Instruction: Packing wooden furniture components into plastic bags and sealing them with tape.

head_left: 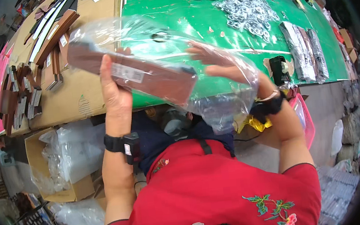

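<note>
Fingers (111,82) clamp brown case (141,75); right hand (223,64) inside clear bag (223,103).

The scene is bright and evenly lit, with pale glare streaking the green tabletop (204,9) near its far edge and white sheen on the clear plastic bag (214,100). Shadows are soft. Fisheye distortion bends the tabletop's edges, and a black vignette rings the frame. The moving right hand (218,62) is slightly blurred.
</note>
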Demonstrator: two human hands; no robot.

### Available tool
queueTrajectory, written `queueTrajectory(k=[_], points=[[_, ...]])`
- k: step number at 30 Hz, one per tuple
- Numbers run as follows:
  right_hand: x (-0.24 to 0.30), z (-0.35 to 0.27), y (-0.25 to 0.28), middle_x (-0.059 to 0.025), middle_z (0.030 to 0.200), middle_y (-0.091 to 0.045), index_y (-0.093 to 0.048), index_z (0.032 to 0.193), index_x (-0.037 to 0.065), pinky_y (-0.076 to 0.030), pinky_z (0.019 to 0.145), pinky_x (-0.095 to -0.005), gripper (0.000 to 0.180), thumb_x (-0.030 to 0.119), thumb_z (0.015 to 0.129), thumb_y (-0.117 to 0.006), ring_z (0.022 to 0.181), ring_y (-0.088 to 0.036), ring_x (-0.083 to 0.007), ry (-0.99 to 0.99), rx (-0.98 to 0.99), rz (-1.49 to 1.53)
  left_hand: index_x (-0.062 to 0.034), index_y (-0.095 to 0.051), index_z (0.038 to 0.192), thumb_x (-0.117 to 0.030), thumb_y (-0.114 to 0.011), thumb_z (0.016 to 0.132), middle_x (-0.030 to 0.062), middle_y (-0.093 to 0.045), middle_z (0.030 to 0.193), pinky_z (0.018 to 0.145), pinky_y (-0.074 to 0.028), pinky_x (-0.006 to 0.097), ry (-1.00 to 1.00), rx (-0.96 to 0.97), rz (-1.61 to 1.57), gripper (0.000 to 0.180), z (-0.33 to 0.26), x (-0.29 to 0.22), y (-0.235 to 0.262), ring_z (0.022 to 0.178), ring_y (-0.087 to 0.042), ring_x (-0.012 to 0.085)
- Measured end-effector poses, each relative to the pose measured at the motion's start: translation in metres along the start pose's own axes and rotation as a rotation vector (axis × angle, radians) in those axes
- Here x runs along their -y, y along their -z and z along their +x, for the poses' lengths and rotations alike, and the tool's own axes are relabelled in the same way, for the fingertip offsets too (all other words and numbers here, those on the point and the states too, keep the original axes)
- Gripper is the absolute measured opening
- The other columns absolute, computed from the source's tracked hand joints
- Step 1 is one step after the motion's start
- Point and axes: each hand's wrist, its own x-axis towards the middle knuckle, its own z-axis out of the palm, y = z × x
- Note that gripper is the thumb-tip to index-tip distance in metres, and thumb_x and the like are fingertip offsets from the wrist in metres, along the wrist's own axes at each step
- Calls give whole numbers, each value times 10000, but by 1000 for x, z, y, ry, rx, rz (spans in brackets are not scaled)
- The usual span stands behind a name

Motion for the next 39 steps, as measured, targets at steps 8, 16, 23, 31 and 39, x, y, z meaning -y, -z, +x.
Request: queueTrajectory(k=[8, 16, 23, 31, 39], points=[[25, -67, 128, -95, 1450, -614, -534, 1490, 73, -408, 1152, -385, 533, 115, 980, -681, 1345, -560, -230, 283, -985, -573, -66, -600, 1310, -280, -757, 948, 95, -682, 1242, 1031, -538, 438, -72, -200, -66, 449, 15, 43, 26, 1137, -655, 235], [-57, 44, -77, -145, 1477, -541, -422, 1542, 111, -336, 1192, -512, 964, 200, 703, -888, 1380, -501, -333, 301, -368, -940, -89, -517, 1404, -238, -766, 954, 67, -618, 1346, 1023, -524, 409, -99, -328, -81, 535, 16, 105, 24, 1210, -608, 202], [-62, 44, -27, -105, 1227, -625, -512, 1459, 120, -407, 1049, -458, 930, 191, 619, -905, 1172, -575, -320, 293, -183, -948, -47, -505, 1428, -382, -690, 1003, 118, -624, 1382, 1058, -511, 413, 246, 100, 228, 571, -44, 57, 56, 1223, -623, 235], [-62, 28, -32, -72, 1247, -612, -504, 1467, 117, -406, 1097, -453, 941, 204, 617, -899, 1167, -574, -291, 260, -96, -1071, 16, -709, 1204, -146, -581, 1037, 128, -744, 1176, 938, -539, 355, 10, 579, 1092, 266, -43, -24, 10, 1103, -693, 226], [-44, -16, 6, -232, 1485, -534, -517, 1477, 14, -323, 1194, -516, 813, 302, 795, -854, 1415, -469, -414, 281, -760, -1167, -52, -695, 1275, -221, -583, 1007, 168, -691, 1167, 969, -489, 402, 19, 880, 1546, 336, 65, 30, 0, 1078, -648, 346]])
